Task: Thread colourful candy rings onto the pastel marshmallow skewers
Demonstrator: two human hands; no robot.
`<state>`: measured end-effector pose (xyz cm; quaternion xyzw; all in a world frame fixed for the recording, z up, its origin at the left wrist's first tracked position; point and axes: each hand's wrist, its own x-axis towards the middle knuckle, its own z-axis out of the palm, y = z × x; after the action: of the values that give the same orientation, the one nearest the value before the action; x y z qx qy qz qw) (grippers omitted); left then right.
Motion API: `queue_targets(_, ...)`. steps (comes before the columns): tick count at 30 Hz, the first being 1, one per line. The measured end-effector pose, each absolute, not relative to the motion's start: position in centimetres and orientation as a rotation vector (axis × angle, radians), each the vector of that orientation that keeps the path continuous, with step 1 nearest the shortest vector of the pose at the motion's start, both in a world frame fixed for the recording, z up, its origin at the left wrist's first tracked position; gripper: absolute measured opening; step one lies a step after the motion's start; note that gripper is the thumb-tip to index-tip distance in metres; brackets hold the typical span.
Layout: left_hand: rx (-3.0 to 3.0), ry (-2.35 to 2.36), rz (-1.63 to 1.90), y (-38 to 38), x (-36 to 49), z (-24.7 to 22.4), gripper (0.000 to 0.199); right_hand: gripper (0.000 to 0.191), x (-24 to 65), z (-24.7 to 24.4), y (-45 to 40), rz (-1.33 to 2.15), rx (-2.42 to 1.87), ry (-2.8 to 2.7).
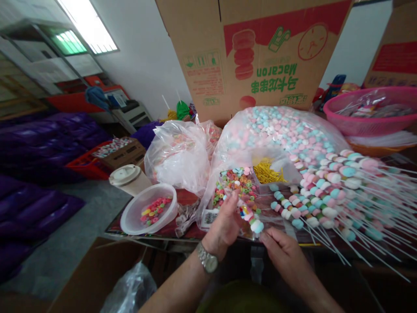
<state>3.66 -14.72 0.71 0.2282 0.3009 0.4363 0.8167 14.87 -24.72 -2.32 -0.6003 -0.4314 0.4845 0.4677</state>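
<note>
A short marshmallow skewer [250, 217] with pastel and coloured pieces spans the space between my hands, its upper part in what looks like a clear printed wrapper. My left hand [226, 224], with a metal watch at the wrist, is closed at the wrapped end. At the lower end, by the blue marshmallow, the fingers of my right hand [280, 245] pinch the skewer; the stick itself is hidden. Just beyond lie loose ring-shaped candies [239, 184] and a tray of yellow twist ties [269, 171]. Many finished-looking marshmallow skewers [325, 200] are heaped to the right, white sticks pointing outward.
A big clear bag of marshmallows [280, 126] stands behind, before a cardboard box [260, 52]. On the left are a plastic bowl [130, 219] with candy rings, a lidded cup [130, 179] and another bag [177, 152]. A pink basket [371, 124] sits back right.
</note>
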Motion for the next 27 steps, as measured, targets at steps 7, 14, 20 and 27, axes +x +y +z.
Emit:
queue_targets(7, 0.197, 0.703, 0.994, -10.8, 2.3, 2.8, 0.023, 0.037, 16.5, -4.1, -25.6, 0.701, -1.657, -1.366)
queue_targets(14, 0.074, 0.866, 0.978, -11.3, 2.3, 2.2, 0.036, 0.021, 17.5, -5.0, -26.5, -0.195, -1.502, -1.823)
queue_targets(20, 0.195, 0.86, 0.942, -11.8, 2.8, 1.1, 0.036, 0.018, 17.0, -4.7, -26.5, -0.145, -1.448, -1.796)
queue_targets(27, 0.474, 0.56, 0.773, -13.1, 2.5, 1.9, 0.026, 0.039, 16.9, -3.3, -26.5, 1.191, -1.561, -1.363)
